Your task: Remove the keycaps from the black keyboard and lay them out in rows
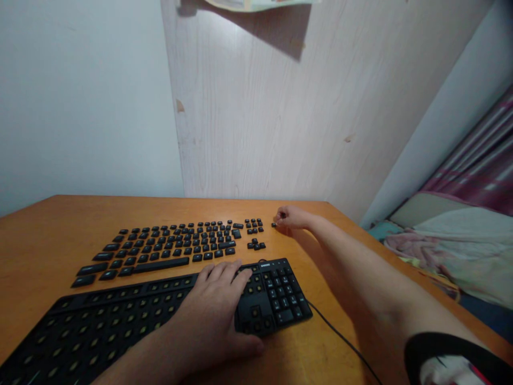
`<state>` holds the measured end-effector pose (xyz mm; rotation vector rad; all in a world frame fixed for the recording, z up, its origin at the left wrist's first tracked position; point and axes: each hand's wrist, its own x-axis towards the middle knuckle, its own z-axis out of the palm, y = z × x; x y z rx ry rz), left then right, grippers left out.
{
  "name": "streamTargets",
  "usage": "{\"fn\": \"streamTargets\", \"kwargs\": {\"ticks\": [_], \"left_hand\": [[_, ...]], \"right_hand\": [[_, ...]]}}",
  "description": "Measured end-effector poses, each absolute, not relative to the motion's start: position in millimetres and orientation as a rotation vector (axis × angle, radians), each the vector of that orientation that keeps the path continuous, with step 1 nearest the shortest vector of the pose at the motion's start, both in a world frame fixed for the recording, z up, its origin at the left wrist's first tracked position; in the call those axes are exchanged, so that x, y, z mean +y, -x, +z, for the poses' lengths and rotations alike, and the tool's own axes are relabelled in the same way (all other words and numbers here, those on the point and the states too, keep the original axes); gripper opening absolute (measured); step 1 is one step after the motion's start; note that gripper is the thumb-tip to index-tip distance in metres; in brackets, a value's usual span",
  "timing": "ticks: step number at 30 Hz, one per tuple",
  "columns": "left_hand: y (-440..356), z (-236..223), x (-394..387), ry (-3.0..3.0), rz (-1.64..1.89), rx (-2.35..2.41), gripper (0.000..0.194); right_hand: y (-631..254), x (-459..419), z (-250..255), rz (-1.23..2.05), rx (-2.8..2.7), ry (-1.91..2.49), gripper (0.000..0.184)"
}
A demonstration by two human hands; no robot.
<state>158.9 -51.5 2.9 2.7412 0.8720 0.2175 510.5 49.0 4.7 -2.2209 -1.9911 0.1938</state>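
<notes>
A black keyboard (280,299) lies near the front of an orange-brown desk (60,224), most of its keys removed so the switch posts show; its number pad still carries keys. My left hand (216,310) lies flat on the keyboard's middle, fingers spread. Behind it, several loose black keycaps (176,246) are laid out on the desk in keyboard order. My right hand (290,218) reaches to the far right end of that layout, fingertips pinched on a small black keycap (282,215). Another keycap (273,225) sits just left of that hand.
The keyboard's black cable (340,339) trails off the front right of the desk. A pale wood panel (272,107) and a white wall stand behind the desk. Right of the desk is a bed with rumpled bedding (444,251).
</notes>
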Motion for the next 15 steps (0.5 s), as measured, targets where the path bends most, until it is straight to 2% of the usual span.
{"fn": "streamTargets", "kwargs": {"ticks": [9,15], "left_hand": [[-161,6,-52,-2.75,0.198,0.876,0.097],[-161,11,-53,-2.75,0.186,0.881,0.095]], "right_hand": [[-556,8,2,-0.07,-1.588,2.405,0.017],[-573,-21,-8,-0.082,-1.456,2.488,0.02]]}}
